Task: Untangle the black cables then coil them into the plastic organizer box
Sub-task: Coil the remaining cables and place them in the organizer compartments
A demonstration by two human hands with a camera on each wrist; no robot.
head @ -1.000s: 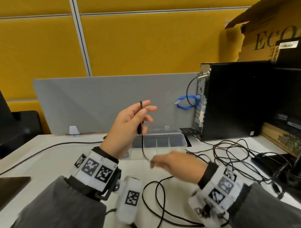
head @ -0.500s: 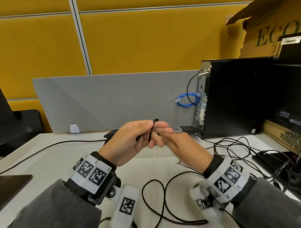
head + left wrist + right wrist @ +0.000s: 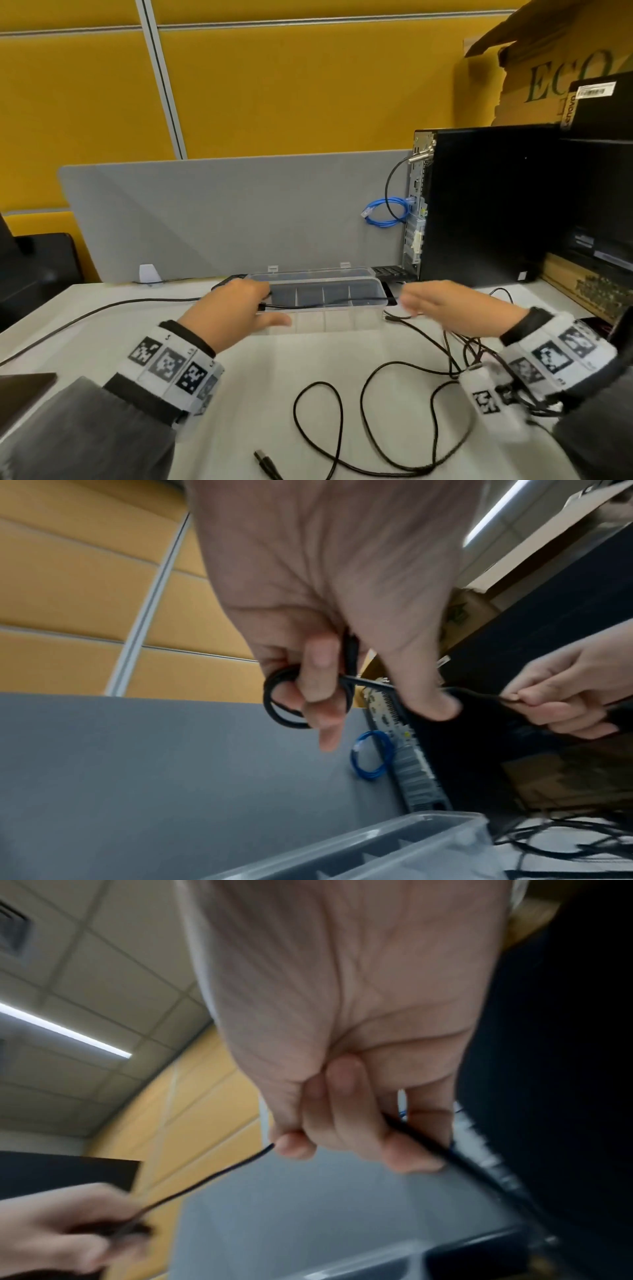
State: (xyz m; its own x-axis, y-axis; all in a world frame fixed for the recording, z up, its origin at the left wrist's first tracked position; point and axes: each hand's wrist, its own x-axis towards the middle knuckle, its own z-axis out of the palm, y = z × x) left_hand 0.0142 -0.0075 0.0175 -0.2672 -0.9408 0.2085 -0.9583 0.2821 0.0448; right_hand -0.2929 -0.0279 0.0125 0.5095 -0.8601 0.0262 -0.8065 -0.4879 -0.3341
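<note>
A thin black cable is stretched between my two hands, just over the front of the clear plastic organizer box. My left hand grips one end, and in the left wrist view a small coil of the cable is looped round its fingers. My right hand pinches the cable further along, with fingers curled on it. The box stands open, with its lid behind it and several compartments. More black cable lies in loose loops on the table and ends in a USB plug.
A tangle of black cables lies under my right wrist. A black PC tower with a blue cable stands at the back right, below a cardboard box. A grey divider closes the back. Another black cable runs off left.
My hands were raised and together at the cable. They have dropped toward the box and moved apart, drawing the cable out between them.
</note>
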